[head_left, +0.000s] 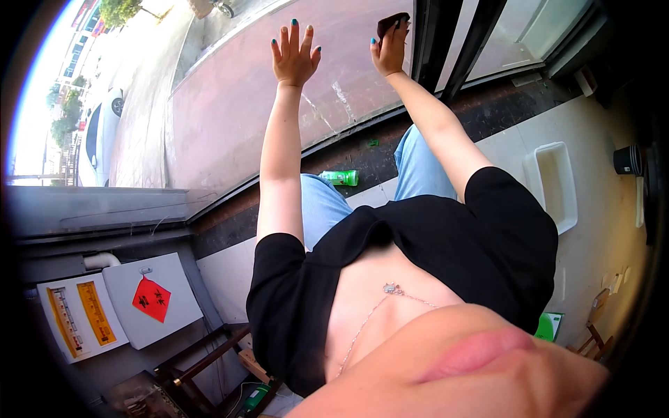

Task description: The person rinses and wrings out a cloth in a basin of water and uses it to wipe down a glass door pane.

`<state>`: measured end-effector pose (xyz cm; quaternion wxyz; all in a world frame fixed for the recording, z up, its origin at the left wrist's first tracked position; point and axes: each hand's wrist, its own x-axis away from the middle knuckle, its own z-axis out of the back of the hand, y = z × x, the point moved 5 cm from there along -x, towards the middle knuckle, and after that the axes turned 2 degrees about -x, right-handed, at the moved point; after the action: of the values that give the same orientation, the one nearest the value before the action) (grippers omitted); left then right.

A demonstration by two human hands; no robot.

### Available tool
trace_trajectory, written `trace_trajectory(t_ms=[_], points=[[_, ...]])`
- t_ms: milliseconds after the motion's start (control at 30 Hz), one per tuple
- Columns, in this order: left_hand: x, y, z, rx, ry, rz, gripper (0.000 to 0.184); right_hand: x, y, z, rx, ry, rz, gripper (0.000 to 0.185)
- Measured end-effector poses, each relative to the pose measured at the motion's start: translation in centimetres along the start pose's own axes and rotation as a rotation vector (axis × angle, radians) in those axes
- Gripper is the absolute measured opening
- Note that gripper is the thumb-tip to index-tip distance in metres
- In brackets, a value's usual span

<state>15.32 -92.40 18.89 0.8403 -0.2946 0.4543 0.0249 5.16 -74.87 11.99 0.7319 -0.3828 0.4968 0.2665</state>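
Note:
My left hand (294, 57) is raised with its fingers spread against the large glass pane (230, 90), or just in front of it; I cannot tell if it touches. Nothing is in it. To its right, near the dark window frame, my right hand (390, 54) holds a dark brown cloth (392, 24), which sticks out above the fingers. Whitish streaks mark the pane between and below the hands. By my knees, a green cylindrical container (339, 177) lies on the dark floor strip at the foot of the window.
A black upright frame (437, 49) stands right of the cloth. On the floor at right is a white plastic tub (555, 184), with a black bucket (628, 160) beyond. At lower left are a grey wall box (155, 327) and dark wooden furniture (209, 362). A white car (101, 139) is outside.

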Motion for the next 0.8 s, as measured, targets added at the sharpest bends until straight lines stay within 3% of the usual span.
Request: trace_trajectory(t_ms=[133,267,400,467,533,667,800], points=[[-0.2,-0.5,1.2,0.183,-0.036,0.005,0.043,3.0,-8.8,-2.7,-0.109,-0.355,0.276,0.046],[0.8,-1.0,2.2,0.274,-0.055,-0.121,0.043,5.0,-15.2,-5.7,-0.422,-0.323,0.622,0.021],[1.2,-1.2,1.5,0.264,-0.095,-0.138,0.042,4.4,-13.6,-4.5,-0.195,-0.375,0.597,0.024],[1.4,-0.8,1.3,0.240,-0.100,-0.117,0.042,2.9,-11.2,-2.0,0.030,-0.287,0.479,0.032],[1.2,-0.6,0.9,0.190,-0.085,-0.113,0.041,3.0,-6.9,-1.2,0.163,-0.346,0.303,0.039],[1.4,-0.4,0.3,0.097,-0.055,-0.132,0.042,2.0,-0.2,1.0,0.179,-0.195,0.005,0.047],[1.5,-0.3,0.4,0.098,-0.023,-0.131,0.040,1.5,1.9,1.6,0.085,-0.249,0.006,0.056]])
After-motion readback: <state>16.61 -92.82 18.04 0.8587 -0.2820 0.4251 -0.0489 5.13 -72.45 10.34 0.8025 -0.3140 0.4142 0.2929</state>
